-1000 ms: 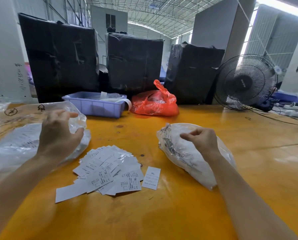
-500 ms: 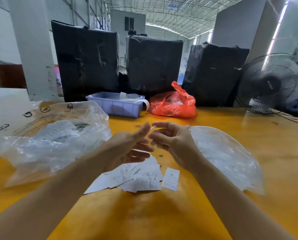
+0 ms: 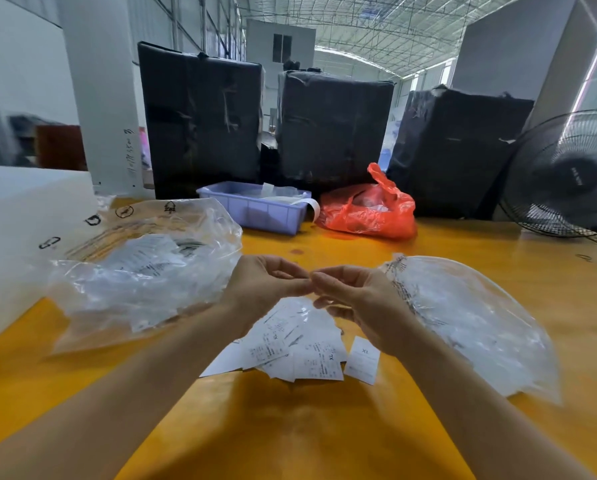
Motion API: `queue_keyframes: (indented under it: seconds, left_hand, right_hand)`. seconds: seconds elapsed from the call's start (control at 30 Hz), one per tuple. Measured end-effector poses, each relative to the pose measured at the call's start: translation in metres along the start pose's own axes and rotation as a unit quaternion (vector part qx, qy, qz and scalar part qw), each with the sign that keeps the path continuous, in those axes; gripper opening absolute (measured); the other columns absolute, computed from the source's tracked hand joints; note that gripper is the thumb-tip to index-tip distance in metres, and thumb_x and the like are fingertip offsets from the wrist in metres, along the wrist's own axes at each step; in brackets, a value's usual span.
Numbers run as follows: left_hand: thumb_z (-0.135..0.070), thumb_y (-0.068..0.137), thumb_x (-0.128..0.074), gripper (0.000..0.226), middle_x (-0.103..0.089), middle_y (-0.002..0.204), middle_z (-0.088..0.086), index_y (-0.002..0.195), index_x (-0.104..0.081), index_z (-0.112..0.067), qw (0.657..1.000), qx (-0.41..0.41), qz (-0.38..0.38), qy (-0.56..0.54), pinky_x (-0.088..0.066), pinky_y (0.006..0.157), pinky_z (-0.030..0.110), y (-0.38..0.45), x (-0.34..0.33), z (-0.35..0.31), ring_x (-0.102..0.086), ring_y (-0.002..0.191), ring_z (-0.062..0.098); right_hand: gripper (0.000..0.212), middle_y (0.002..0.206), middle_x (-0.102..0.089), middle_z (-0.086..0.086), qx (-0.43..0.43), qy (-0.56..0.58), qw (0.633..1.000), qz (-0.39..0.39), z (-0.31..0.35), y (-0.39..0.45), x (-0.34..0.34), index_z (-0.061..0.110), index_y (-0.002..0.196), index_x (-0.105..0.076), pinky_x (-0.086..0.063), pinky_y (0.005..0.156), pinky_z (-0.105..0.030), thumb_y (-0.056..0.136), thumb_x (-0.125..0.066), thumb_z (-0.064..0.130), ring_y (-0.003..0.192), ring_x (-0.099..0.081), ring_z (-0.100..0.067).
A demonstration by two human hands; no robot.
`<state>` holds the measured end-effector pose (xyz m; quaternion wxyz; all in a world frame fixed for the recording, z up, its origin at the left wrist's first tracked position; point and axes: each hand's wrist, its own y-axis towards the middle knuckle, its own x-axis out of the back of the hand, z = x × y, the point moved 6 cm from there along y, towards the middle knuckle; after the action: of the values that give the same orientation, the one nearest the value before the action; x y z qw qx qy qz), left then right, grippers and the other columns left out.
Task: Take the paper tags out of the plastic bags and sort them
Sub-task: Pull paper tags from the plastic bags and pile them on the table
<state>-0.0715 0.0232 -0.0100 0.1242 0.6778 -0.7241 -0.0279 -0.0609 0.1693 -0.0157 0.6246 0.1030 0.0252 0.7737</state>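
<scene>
Paper tags (image 3: 290, 344) piled below both hands' grips; fingertips meeting, contents unclear.

A lavender plastic bin (image 3: 255, 211) sits at the far edge of the orange surface (image 3: 325, 427). A red plastic bag (image 3: 370, 213) lies just beside it. Three black-wrapped boxes (image 3: 331, 129) stand behind. A black fan (image 3: 567, 174) occupies the far right corner. A white box (image 3: 16, 237) sits at the left edge.
</scene>
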Motion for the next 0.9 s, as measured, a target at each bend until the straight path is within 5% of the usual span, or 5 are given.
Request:
queue_keyframes:
  seconds: [0.27,0.4,0.63,0.77,0.9]
  left_hand:
    - [-0.023,0.072,-0.078,0.013,-0.065,0.065,-0.009,0.078,-0.071,-0.013,0.999,0.036,0.008,0.014,-0.04,0.051,0.008,0.001,-0.002,0.004,-0.057,0.055,-0.01]
    - [-0.022,0.076,-0.075,0.006,-0.068,0.078,-0.002,0.078,-0.071,-0.017,0.997,0.062,0.002,-0.035,-0.043,0.068,0.023,0.0,-0.002,0.007,-0.06,0.077,0.009]
    - [-0.026,0.072,-0.074,0.01,-0.07,0.065,-0.008,0.075,-0.07,-0.017,0.999,0.031,0.006,-0.026,-0.042,0.066,0.021,0.002,0.001,0.005,-0.061,0.067,0.004]
    - [-0.021,0.085,-0.065,0.012,-0.073,0.07,-0.004,0.087,-0.065,-0.009,0.997,0.034,0.012,-0.063,-0.046,0.066,0.022,0.004,-0.001,0.01,-0.065,0.063,0.005]
    - [-0.005,0.08,-0.07,0.02,-0.074,0.074,0.002,0.094,-0.056,-0.01,0.995,0.057,0.026,-0.073,-0.05,0.068,0.024,0.003,-0.003,0.011,-0.068,0.064,0.009]
  right_hand:
    - [0.009,0.066,-0.069,0.006,-0.025,0.044,0.996,-0.077,-0.006,0.003,0.013,0.018,0.076,-0.068,-0.041,0.069,-0.028,0.072,-0.071,0.026,0.07,-0.062,-0.009]
    - [0.004,0.067,-0.07,0.004,-0.03,0.032,0.997,-0.062,-0.009,0.003,0.011,0.015,0.079,-0.067,-0.043,0.068,-0.026,0.081,-0.067,0.019,0.065,-0.063,-0.007]
    - [0.032,0.073,-0.071,0.004,-0.041,0.027,0.999,0.0,-0.006,0.002,0.003,0.014,0.09,-0.07,-0.045,0.073,-0.027,0.061,-0.075,0.029,0.067,-0.065,-0.008]
    - [0.023,0.074,-0.072,-0.002,-0.077,0.02,0.996,0.04,-0.013,0.0,-0.002,0.013,0.082,-0.069,-0.047,0.075,-0.029,0.062,-0.078,0.021,0.071,-0.068,-0.013]
    - [0.009,0.07,-0.071,-0.007,-0.04,0.085,0.994,-0.06,-0.01,0.004,0.01,0.01,0.079,-0.064,-0.048,0.069,-0.029,0.079,-0.067,0.002,0.068,-0.069,-0.016]
